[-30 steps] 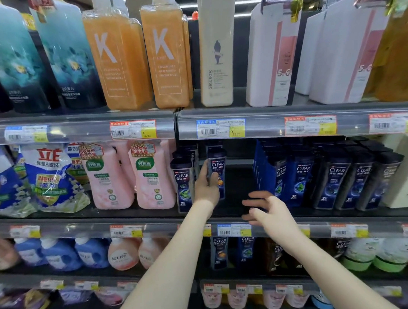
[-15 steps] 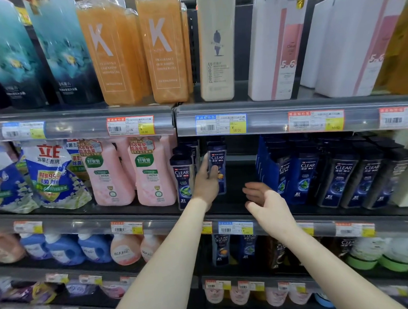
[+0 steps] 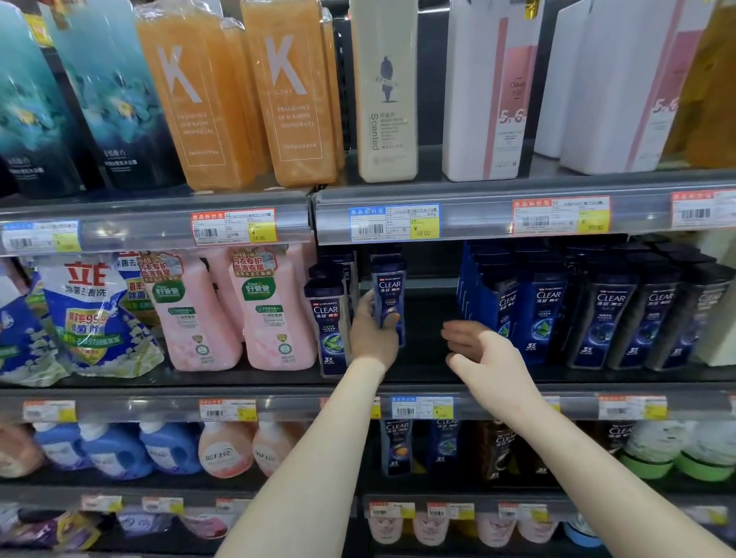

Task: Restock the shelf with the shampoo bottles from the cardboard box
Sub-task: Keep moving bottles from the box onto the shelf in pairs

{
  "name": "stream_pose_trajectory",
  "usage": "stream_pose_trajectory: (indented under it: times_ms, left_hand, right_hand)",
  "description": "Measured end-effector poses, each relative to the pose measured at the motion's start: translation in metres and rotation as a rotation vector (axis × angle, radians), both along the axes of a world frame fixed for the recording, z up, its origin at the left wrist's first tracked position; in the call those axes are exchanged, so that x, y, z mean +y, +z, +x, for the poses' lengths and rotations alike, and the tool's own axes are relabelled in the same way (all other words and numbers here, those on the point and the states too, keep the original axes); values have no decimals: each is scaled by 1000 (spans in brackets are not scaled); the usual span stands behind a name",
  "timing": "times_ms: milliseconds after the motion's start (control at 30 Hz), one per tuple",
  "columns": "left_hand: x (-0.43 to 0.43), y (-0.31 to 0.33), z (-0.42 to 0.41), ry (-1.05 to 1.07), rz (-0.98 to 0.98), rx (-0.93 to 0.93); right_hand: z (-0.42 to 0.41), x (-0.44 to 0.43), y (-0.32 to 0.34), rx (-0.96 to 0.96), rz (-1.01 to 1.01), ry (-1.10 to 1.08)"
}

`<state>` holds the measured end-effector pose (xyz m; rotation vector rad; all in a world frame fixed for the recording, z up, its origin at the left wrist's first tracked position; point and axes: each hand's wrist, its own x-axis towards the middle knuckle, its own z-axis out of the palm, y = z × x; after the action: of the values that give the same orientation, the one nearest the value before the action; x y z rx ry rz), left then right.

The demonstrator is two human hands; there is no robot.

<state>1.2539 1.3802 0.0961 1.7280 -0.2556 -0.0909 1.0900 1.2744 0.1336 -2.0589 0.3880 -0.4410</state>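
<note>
- Head view. Noted left hand [image 3: 375, 333] curled round the lower body of one shampoo bottle [image 3: 389, 292], thumb across the front label. Bottle upright, label facing out.
- Judged the low grip as chosen to keep the cap clear of the price rail [image 3: 397, 222] above and to seat the base flat. Label turned out, probably to match neighbours.
- Logged right hand [image 3: 483, 358] with fingers loosely bent, holding nothing. Judged it as waiting to steady or square the row.
- Placed bottle at 12 o'clock of the left palm, inside the gap on the middle shelf [image 3: 131, 409], just beside the left row of CLEAR bottles [image 3: 328, 322] at its 9 o'clock.
- Placed right hand at 4 o'clock of the bottle, apart from it.
- Logged right block of CLEAR bottles [image 3: 570, 308] at 3 o'clock, well apart from the held one, dark shelf floor showing between.
- Could not tell whether the base touches the shelf floor; partly hidden by the hand.
- Found no cardboard box in view.
</note>
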Motion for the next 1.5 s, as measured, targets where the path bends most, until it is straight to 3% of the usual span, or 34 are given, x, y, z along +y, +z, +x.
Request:
stream_pose_trajectory:
  times_ms: [667,1000,1100,1333,1500]
  left_hand:
    - [-1,-8,22,-24,65,-52]
    - [10,15,-64,56,63,-13]
    - [37,11,-106,-24,204,-197]
    - [84,-3,-162,-447,834,-553]
    - [83,-14,-214,-591,990,-676]
  right_hand:
    - [-12,-6,-8,29,-34,-7]
    - [-17,-4,-14,53,-81,-4]
    - [-26,0,-19,57,-137,27]
    - [-96,21,-19,207,-334,-12]
    - [-179,26,-28,302,-412,-166]
